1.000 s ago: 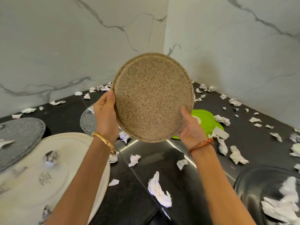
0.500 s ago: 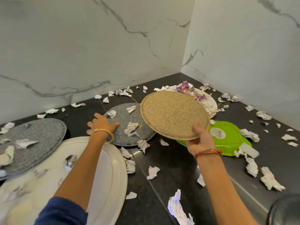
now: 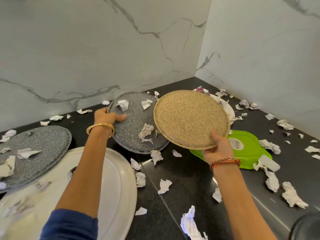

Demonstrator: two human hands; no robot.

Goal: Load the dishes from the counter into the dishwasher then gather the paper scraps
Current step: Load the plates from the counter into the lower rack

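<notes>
My right hand (image 3: pixel 218 147) grips the near rim of a tan speckled round plate (image 3: pixel 190 118) and holds it above the black counter (image 3: pixel 181 179). My left hand (image 3: pixel 107 116) grips the left rim of a grey speckled plate (image 3: pixel 133 134), which is tilted up at its far edge with paper scraps (image 3: pixel 146 132) lying on it. A second grey speckled plate (image 3: pixel 43 144) lies at the left, and a large white platter (image 3: pixel 121 184) sits under my left forearm. Torn paper scraps (image 3: pixel 165 186) are strewn over the counter.
A green lid (image 3: pixel 249 149) lies right of the tan plate. A white plate (image 3: pixel 228 110) with coloured scraps sits in the corner behind it. A dark round object (image 3: pixel 306 227) shows at the bottom right. Marble walls (image 3: pixel 103 58) close the back and right.
My left hand has taken hold of the grey plate's rim and lifted it off the counter. My right hand holds the tan plate alone, lower and flatter than a second ago.
</notes>
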